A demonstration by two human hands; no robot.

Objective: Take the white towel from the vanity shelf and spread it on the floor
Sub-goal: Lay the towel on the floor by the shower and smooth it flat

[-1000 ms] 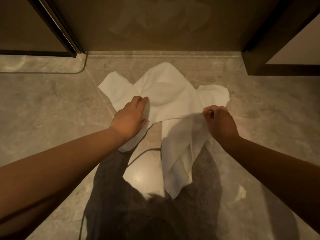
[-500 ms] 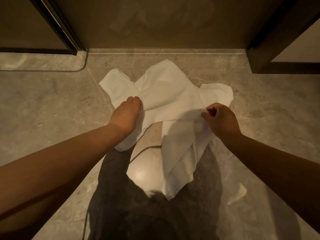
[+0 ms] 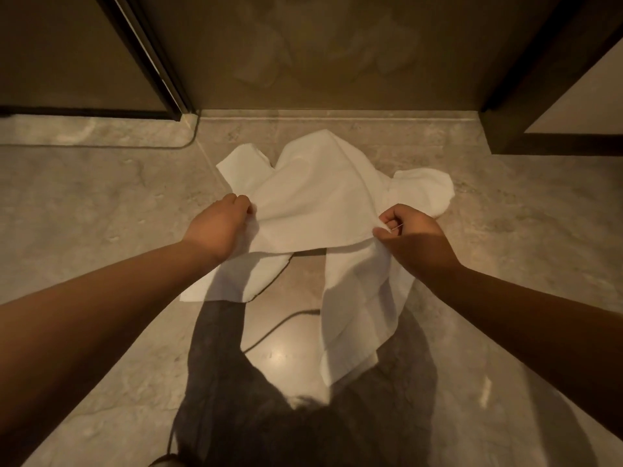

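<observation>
Already the white towel [image 3: 323, 197] lies crumpled on the marble floor [image 3: 101, 214], bunched ahead of the 2 hands; left hand [image 3: 219, 230] and right hand [image 3: 409, 239] each pinch its near edge, equally close.

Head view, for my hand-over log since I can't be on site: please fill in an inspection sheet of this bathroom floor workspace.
Surface: marbled stone floor, glossy, with the person's shadow across it.
Job's things: white towel on the floor, crumpled and partly folded, not yet spread flat.
Clutter: nothing seen.
Grips: left hand grips the towel's left edge; right hand pinches its right edge.
Cables: thin dark curved line by the towel; cable or shadow, cannot tell.
Surroundings: dark door frame at left; glossy wall panel ahead, faintly reflecting the towel.
</observation>
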